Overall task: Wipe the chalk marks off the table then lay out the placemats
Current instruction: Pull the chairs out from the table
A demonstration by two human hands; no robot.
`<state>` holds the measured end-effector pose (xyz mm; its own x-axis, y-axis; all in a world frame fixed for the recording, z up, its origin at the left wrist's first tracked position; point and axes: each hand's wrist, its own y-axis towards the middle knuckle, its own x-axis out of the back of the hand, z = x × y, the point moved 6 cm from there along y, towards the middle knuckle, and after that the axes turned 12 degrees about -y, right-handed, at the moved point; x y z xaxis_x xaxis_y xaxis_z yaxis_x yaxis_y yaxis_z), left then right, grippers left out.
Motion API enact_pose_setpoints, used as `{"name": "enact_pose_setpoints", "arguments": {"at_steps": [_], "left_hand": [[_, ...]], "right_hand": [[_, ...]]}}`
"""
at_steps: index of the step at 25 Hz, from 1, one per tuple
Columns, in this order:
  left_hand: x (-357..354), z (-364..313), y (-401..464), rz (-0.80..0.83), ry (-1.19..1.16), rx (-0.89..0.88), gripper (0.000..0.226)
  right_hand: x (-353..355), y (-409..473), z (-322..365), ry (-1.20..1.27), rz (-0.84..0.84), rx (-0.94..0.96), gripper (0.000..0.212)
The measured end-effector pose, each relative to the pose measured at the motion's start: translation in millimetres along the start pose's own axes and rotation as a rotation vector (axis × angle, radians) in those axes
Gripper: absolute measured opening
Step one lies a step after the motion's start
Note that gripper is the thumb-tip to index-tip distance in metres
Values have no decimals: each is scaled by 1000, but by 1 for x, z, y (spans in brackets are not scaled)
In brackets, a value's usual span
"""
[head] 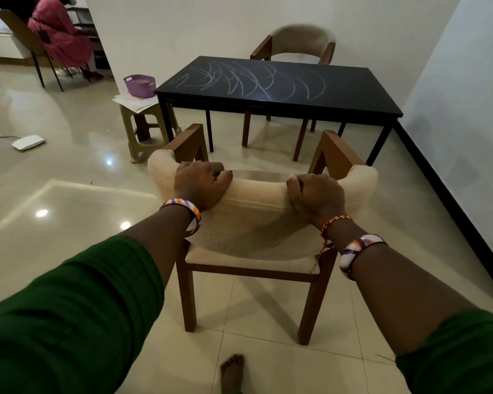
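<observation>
A black table (pixel 353 89) stands ahead against the right wall, its top covered with white chalk scribbles (pixel 254 79). Between me and the table is a cream padded chair (pixel 256 223) with wooden legs, set back from the table. My left hand (pixel 201 182) grips the top of its curved backrest on the left. My right hand (pixel 315 196) grips the same backrest on the right. No cloth or placemats are visible.
A second chair (pixel 299 44) stands at the table's far side. A plastic stool (pixel 145 126) left of the table carries papers and a purple basket (pixel 140 85). A white device (pixel 27 142) with a cable lies on the tiled floor. A person in pink (pixel 57 35) sits far left.
</observation>
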<state>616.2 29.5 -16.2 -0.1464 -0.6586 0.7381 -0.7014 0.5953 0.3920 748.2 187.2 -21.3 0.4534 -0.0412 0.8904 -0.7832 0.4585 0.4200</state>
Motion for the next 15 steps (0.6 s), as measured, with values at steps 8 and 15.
{"name": "enact_pose_setpoints", "arguments": {"at_steps": [8, 15], "left_hand": [[4, -1, -23, -64, -50, 11, 49], [1, 8, -7, -94, -90, -35, 53]], "right_hand": [[11, -33, 3, 0, -77, -27, 69], [6, -14, 4, -14, -167, 27, 62]]}}
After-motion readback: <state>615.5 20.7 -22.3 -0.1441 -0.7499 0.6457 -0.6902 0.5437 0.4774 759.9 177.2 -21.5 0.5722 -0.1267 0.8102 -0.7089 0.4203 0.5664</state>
